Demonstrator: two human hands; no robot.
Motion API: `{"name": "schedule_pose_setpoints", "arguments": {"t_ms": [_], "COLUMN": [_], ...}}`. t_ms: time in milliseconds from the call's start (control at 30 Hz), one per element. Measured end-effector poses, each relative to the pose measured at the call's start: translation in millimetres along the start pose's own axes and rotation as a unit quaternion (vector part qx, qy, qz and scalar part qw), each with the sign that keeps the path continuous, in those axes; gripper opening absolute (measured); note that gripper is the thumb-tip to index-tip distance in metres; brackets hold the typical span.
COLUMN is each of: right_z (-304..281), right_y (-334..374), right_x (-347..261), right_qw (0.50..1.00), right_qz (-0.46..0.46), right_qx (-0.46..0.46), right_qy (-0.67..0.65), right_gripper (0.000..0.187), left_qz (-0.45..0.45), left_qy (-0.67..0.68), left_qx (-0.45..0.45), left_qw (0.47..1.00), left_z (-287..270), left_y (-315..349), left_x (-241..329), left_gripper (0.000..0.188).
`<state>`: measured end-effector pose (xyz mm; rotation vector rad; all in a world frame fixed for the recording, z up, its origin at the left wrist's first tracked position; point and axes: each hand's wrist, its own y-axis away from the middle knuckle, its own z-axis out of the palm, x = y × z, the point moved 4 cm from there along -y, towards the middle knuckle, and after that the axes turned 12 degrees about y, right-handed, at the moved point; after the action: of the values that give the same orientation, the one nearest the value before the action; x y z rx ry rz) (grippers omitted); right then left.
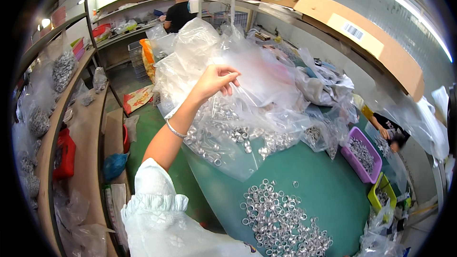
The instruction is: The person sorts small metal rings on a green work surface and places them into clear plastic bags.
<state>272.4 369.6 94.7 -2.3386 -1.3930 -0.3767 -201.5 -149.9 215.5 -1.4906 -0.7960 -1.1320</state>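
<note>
My left hand (219, 80) comes up from the lower left, a bracelet on its wrist. Its thumb and fingers pinch the upper part of a clear plastic bag (252, 93), which is partly blurred. Silver metal rings (240, 135) lie in the lower part of the bag, on the green table (219, 204). A loose pile of similar rings (281, 221) is spread on the tabletop nearer to me. My right hand does not show.
At the right stand a purple bin (362, 154) and a lime-green bin (382, 191) of small metal parts. Another person's hand (383, 133) is beyond them. Shelves with bagged parts (64, 69) and a red bin (64, 154) line the left. A cardboard box (366, 33) sits overhead.
</note>
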Motion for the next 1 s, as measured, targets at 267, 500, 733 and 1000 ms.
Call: {"name": "schedule_pose_setpoints", "arguments": {"t_ms": [267, 500, 733, 1000], "right_z": [-3, -26, -45, -31], "right_y": [-40, -75, -86, -102], "right_x": [-41, -84, -94, -109], "right_qw": [0.99, 0.98, 0.974, 0.979], "right_qz": [-0.018, -0.084, -0.046, -0.043], "right_qx": [-0.087, -0.126, -0.146, -0.099], "right_qy": [-0.107, -0.126, -0.167, -0.173], "right_gripper": [0.024, 0.026, 0.027, 0.021], "left_qz": [0.049, 0.232, 0.02, 0.502], "left_qy": [-0.496, -0.641, -0.552, -0.543], "left_qx": [-0.065, -0.122, 0.115, -0.25], "left_qw": [0.865, 0.721, 0.825, 0.625], "left_z": [-17, 63, -3, 20], "left_y": [-77, -103, -193, -144], "left_x": [-138, -170, -138, -144], "left_gripper": [0.098, 0.09, 0.031, 0.042]}}
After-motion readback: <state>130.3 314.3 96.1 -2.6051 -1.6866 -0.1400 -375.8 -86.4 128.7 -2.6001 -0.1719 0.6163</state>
